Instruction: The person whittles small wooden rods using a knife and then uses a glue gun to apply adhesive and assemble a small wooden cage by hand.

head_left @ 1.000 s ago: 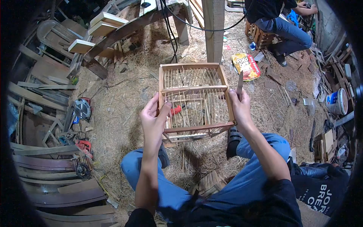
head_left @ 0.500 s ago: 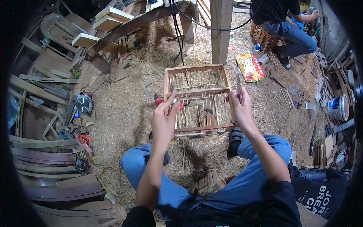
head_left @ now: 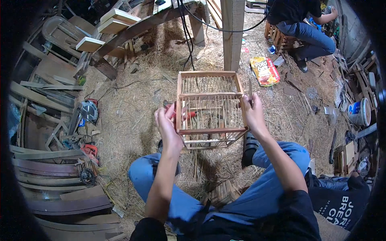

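From afar I'm seeing wooden cage [head_left: 211, 95] sitting near dial centre; left hand's [head_left: 167, 126] fingers clasping its nine-o'clock side; right hand's [head_left: 254, 113] fingers, at three o'clock, pinching knife [head_left: 250, 88], blade pointing toward twelve.

Wearing a black shirt [head_left: 277, 221] with short sleeves [head_left: 295, 205], light blue jeans [head_left: 181, 205], and dark shoes [head_left: 248, 154] with grey straps across. Has bare arms [head_left: 161, 188] below the sleeves.
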Motion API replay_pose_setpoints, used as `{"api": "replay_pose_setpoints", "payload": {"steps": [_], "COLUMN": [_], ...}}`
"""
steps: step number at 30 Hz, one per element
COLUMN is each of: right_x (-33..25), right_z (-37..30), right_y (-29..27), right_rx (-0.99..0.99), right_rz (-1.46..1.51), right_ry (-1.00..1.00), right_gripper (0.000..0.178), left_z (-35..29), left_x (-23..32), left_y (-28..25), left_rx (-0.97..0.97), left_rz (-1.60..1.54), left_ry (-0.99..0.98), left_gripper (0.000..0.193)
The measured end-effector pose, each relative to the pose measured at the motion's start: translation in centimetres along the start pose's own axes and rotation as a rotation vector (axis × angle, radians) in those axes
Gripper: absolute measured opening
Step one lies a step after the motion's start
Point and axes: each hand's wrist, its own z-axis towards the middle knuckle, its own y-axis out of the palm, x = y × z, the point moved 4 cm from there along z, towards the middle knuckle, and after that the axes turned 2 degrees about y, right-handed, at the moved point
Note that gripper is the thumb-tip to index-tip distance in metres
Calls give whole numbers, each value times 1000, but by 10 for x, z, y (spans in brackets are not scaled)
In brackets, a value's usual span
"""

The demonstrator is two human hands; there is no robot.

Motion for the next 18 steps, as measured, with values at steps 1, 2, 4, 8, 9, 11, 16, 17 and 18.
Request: {"api": "replay_pose_setpoints", "payload": {"steps": [1, 2, 4, 8, 9, 11, 16, 17, 18], "right_x": [0, 1, 4, 0, -8, -18, -26, -26, -27], "right_z": [0, 1, 6, 9, 9, 8, 10, 10, 10], "right_y": [2, 2, 0, -13, -21, -26, -25, -22, -18], "right_rx": [-23, -26, -72, -287, -286, -426, -547, -552, -561], "right_rz": [-1, 0, 65, 120, 117, 124, 32, -29, -88], "right_ry": [48, 48, 16, 229, 229, 336, 348, 336, 320], "right_gripper": [25, 25, 23, 21, 21, 22, 26, 26, 27], "left_z": [3, 6, -4, -20, -24, -27, -36, -34, -34], "left_x": [-3, -3, 7, 28, 33, 36, 42, 42, 47], "left_y": [-4, -8, 7, 22, 27, 24, 26, 21, 16], "left_rx": [-58, -70, -87, -207, -282, -320, -254, -158, -138], "left_rz": [-154, -170, -41, 208, 320, 379, 534, 565, 633], "left_ry": [-164, -182, -130, -69, -63, -33, 253, 317, 357], "left_gripper": [41, 43, 42, 52, 55, 62, 68, 69, 72]}}
